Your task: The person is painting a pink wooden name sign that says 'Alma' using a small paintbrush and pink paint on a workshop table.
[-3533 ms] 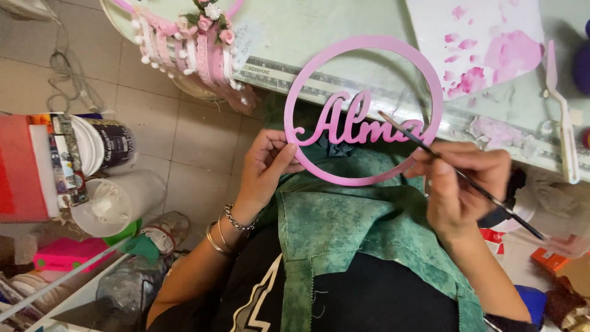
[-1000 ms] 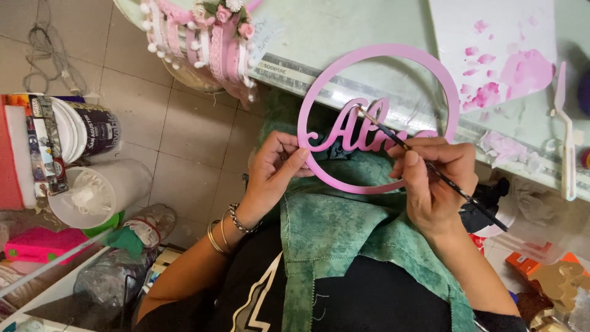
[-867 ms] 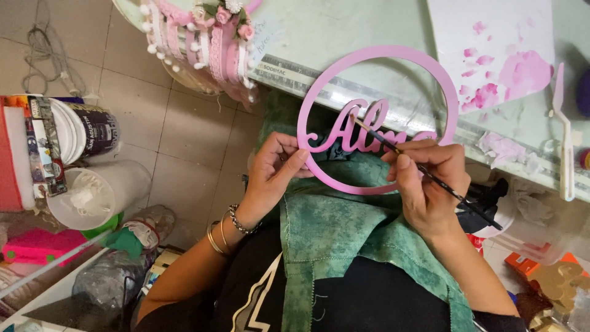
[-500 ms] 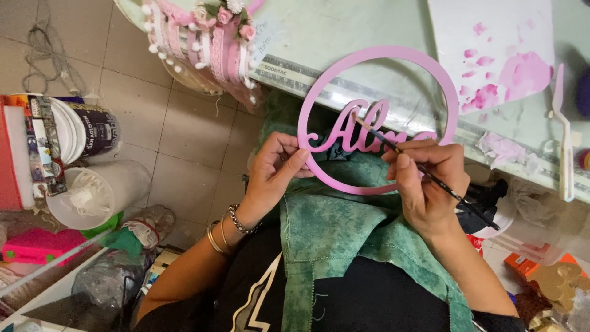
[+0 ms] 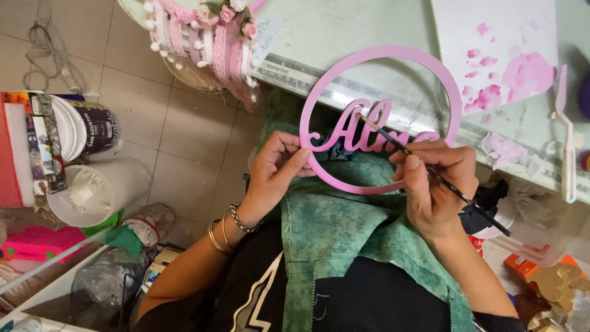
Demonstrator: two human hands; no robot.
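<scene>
From the head camera, the left hand (image 5: 273, 175) pinches the lower-left rim of a pink ring sign (image 5: 381, 120) with cut-out lettering, held up over a green apron (image 5: 344, 240) at the bench (image 5: 344, 31) edge. The right hand (image 5: 436, 184) grips a thin paintbrush (image 5: 442, 184), its tip touching the lettering.

There's the pink ring sign (image 5: 380, 120) — a flat hoop with cursive lettering cut across its middle, all one matte pink, held up tilted over the green apron at the table's edge, its lower left rim pinched. And the thin paintbrush (image 5: 442, 181) — dark slender handle slanting down to the right, its tip touching the lettering near the centre.
</scene>
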